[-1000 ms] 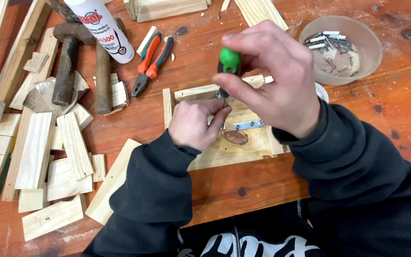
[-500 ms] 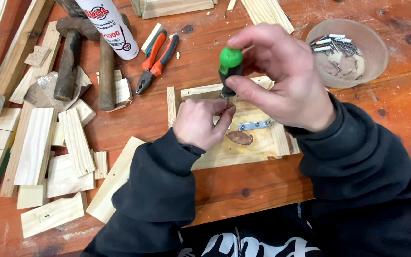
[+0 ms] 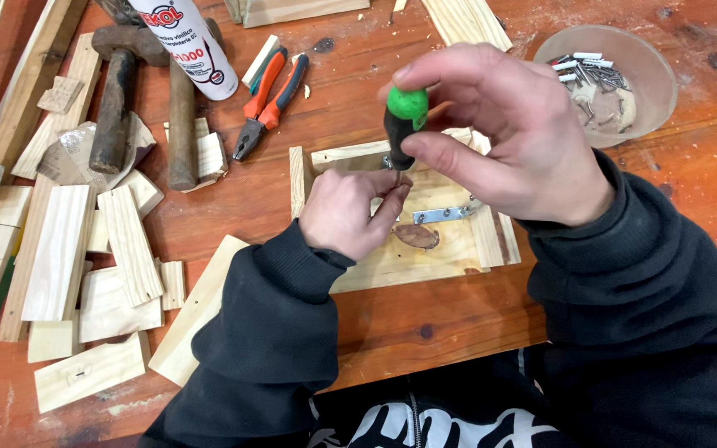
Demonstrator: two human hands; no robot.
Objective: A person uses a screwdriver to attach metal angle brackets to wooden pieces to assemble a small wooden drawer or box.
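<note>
My right hand (image 3: 504,137) grips a screwdriver with a green and black handle (image 3: 403,124), held upright with its tip pointing down. My left hand (image 3: 350,207) pinches around the screwdriver's thin shaft just above a small pale wooden frame (image 3: 425,249) on the reddish workbench. A metal hinge (image 3: 446,213) lies across the frame's board, right of my left hand. Whatever sits under the tip is hidden by my fingers.
Orange-handled pliers (image 3: 267,99), two hammers (image 3: 118,99) and a white glue bottle (image 3: 188,46) lie at the back left. Several cut wood blocks (image 3: 68,249) crowd the left side. A round bowl (image 3: 624,83) with nails and screws stands at the back right.
My right hand has turned on the screwdriver handle, fingers shifting around it. The left hand and the frame stay in place.
</note>
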